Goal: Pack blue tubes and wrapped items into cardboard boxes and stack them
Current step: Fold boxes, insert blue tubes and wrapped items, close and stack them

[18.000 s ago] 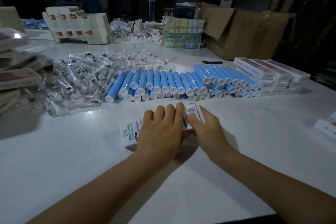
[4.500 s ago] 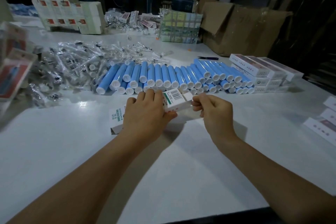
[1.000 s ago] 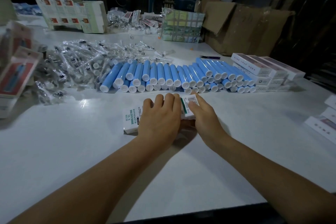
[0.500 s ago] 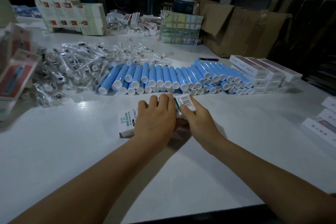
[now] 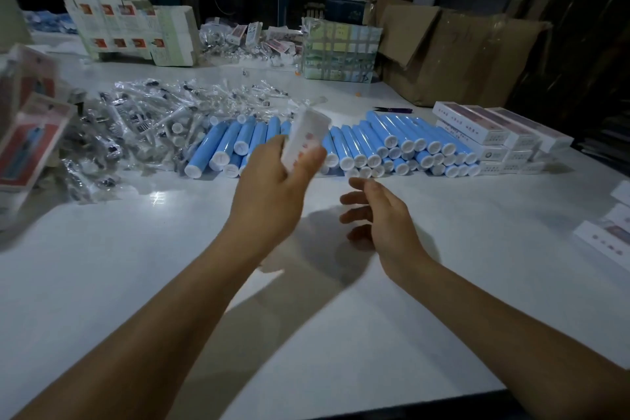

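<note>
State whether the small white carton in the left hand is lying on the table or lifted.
Lifted: the left hand grips the small white carton tilted above the white table.

**White table and its load**

The white table (image 5: pixel 102 283) carries a row of blue tubes (image 5: pixel 392 143) with white caps at 12 o'clock. A heap of clear-wrapped items (image 5: pixel 136 126) lies at 10 o'clock, touching the row's left end. Stacked white cartons (image 5: pixel 494 136) sit at 2 o'clock, just beside the tubes. Purple snips (image 5: pixel 392 109) lie behind the row. Flat printed boxes (image 5: pixel 133 31) stand at 11 o'clock, a strapped bundle (image 5: pixel 341 51) at 12, and brown cardboard boxes (image 5: pixel 460 54) at 1.
</note>
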